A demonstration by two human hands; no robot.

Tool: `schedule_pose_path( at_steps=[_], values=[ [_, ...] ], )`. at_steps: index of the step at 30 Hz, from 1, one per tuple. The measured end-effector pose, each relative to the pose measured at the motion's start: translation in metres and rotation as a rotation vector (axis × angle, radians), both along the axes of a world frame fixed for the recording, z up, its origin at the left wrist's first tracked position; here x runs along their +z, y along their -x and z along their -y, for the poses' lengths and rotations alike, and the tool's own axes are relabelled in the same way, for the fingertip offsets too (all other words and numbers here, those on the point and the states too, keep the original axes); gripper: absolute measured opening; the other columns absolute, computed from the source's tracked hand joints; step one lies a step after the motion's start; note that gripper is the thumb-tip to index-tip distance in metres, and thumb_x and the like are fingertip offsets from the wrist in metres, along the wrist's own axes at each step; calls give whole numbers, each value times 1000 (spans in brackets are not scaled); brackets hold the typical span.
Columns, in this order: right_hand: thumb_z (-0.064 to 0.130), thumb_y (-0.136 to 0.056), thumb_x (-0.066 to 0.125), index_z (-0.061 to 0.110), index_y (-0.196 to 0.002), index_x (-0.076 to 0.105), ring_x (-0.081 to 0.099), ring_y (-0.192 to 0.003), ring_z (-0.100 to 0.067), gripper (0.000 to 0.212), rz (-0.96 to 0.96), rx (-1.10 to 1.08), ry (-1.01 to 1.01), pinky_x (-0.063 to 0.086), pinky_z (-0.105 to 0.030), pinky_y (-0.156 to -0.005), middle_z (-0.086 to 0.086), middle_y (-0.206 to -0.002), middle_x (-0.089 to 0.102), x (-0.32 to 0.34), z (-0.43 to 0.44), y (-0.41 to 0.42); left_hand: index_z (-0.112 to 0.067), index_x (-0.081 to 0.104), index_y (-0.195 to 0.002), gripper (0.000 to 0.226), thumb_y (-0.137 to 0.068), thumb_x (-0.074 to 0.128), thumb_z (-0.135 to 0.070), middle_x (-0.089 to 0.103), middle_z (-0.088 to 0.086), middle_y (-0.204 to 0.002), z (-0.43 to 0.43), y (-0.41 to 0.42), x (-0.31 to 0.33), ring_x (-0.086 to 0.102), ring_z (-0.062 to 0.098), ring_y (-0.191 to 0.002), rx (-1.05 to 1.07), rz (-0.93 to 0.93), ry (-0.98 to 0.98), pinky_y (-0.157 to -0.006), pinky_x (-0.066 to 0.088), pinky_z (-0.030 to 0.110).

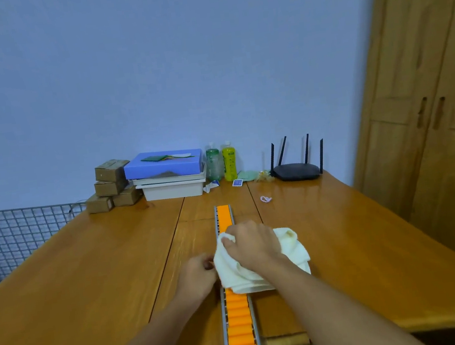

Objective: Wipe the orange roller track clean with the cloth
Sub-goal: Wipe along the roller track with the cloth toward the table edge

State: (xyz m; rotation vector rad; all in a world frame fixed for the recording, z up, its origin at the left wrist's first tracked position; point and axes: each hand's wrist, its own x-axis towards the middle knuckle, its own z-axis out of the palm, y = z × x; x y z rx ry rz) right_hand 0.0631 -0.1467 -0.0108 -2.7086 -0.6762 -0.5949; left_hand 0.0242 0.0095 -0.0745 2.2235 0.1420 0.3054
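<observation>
The orange roller track (240,327), set in a grey metal channel, runs straight away from me down the middle of the wooden table (89,277). A cream cloth (286,254) lies bunched over its middle stretch. My right hand (251,243) presses down on the cloth and grips it, covering the rollers beneath. My left hand (196,276) rests against the track's left rail, just beside the cloth's edge, fingers curled on the rail. The far end of the orange roller track shows beyond my right hand.
At the back of the table stand several brown boxes (110,184), a blue box on white trays (167,174), two bottles (222,163) and a black router (297,170). A pink loop (266,199) lies right of the track. A wire rack (6,239) is left, a wooden wardrobe (427,117) right.
</observation>
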Motion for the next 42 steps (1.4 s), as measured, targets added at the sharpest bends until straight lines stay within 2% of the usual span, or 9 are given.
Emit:
schedule_pose_path(
  at_steps=[3, 5, 11, 19, 26, 30, 35, 40, 42],
  values=[
    [44, -100, 49, 20, -103, 72, 65, -88, -31, 33, -63, -3, 19, 38, -33, -64, -6, -97, 68, -16, -14, 12, -18, 74, -79, 16, -90, 65, -10, 72, 0, -73, 0, 14, -2, 63, 11, -69, -23, 33, 65, -59, 46, 24],
    [44, -101, 48, 19, -107, 71, 65, -88, -30, 35, -62, -22, 63, 39, -33, -65, -5, -98, 68, -26, -22, 17, -14, 75, -77, 18, -91, 65, -8, 73, 3, -73, -1, 23, -3, 62, 11, -67, -43, 27, 92, -58, 45, 24],
    [34, -104, 45, 18, -112, 69, 65, -89, -29, 31, 26, -36, 226, 40, -33, -64, -6, -102, 66, -28, -11, 24, -25, 77, -95, 14, -95, 66, -16, 75, -10, -87, 7, 32, -4, 69, 6, -83, -8, 30, 147, -66, 48, 17],
    [28, -102, 48, 18, -102, 69, 66, -83, -28, 23, 58, -93, 321, 39, -32, -60, -4, -96, 68, -26, 13, 31, -21, 76, -107, 15, -95, 69, -26, 71, -14, -91, 7, 33, -3, 64, 3, -91, 29, -3, 132, -68, 42, 16],
    [41, -103, 46, 17, -87, 63, 63, -79, -26, 34, -53, -163, 226, 42, -31, -63, -4, -86, 64, -30, 46, 39, -17, 70, -121, 25, -99, 61, -25, 72, -2, -110, 14, 39, -3, 63, 9, -98, 20, -40, 102, -77, 46, 22],
    [48, -102, 45, 18, -102, 71, 62, -77, -26, 40, -75, -181, 140, 45, -32, -63, -3, -90, 68, -33, 61, 45, -16, 68, -123, 26, -99, 61, -24, 71, -3, -110, 16, 47, -2, 63, 10, -100, 20, -38, 73, -80, 47, 22],
    [47, -100, 47, 20, -101, 73, 64, -81, -28, 38, -37, -150, 14, 46, -34, -62, -5, -90, 69, -6, 59, 58, -17, 68, -123, 27, -99, 60, -26, 68, -8, -101, 19, 63, -1, 62, 2, -90, 7, -56, 38, -68, 43, 16],
    [47, -99, 49, 24, -107, 74, 65, -89, -33, 34, -23, -66, -29, 46, -35, -67, -7, -97, 72, 10, 39, 83, -18, 72, -117, 23, -97, 63, -24, 72, -7, -97, 21, 85, 3, 64, 4, -85, -6, -30, 13, -64, 44, 18],
    [46, -98, 50, 26, -112, 74, 65, -92, -33, 35, -32, -33, -28, 47, -35, -68, -6, -101, 72, 5, 28, 94, -22, 75, -98, 13, -96, 62, -20, 73, -2, -84, 21, 91, 2, 67, 17, -80, -13, -20, -4, -62, 45, 24]
  ],
)
